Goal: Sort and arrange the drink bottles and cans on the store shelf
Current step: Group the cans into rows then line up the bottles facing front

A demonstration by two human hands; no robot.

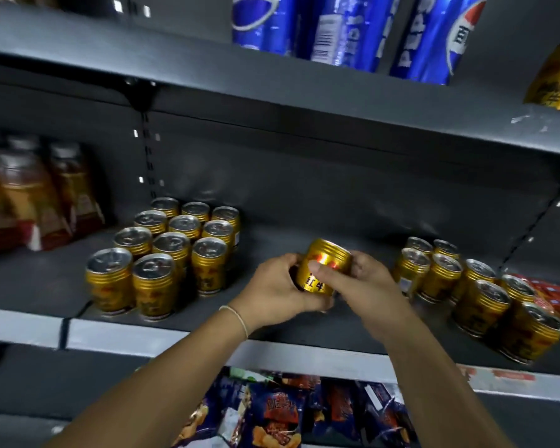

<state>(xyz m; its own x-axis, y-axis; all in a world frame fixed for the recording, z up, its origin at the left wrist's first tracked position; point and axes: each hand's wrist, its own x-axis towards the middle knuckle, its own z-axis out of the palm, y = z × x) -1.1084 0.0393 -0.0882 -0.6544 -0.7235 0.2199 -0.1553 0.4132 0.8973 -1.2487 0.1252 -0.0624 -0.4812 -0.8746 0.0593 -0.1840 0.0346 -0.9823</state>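
A gold can (324,265) is tilted toward me above the middle of the grey shelf (188,333). Both hands grip it: my left hand (274,291) from the left side, my right hand (366,284) from the right with the thumb across its front. To the left, several gold cans (172,250) stand in neat rows. Another group of several gold cans (476,286) stands more loosely on the right. Blue Pepsi cans (346,30) stand on the shelf above.
Amber drink bottles (33,195) stand at the far left of the same shelf. Red packets (556,295) lie at the far right. One gold can (555,79) sits on the upper shelf at right. Snack bags (288,412) fill the shelf below.
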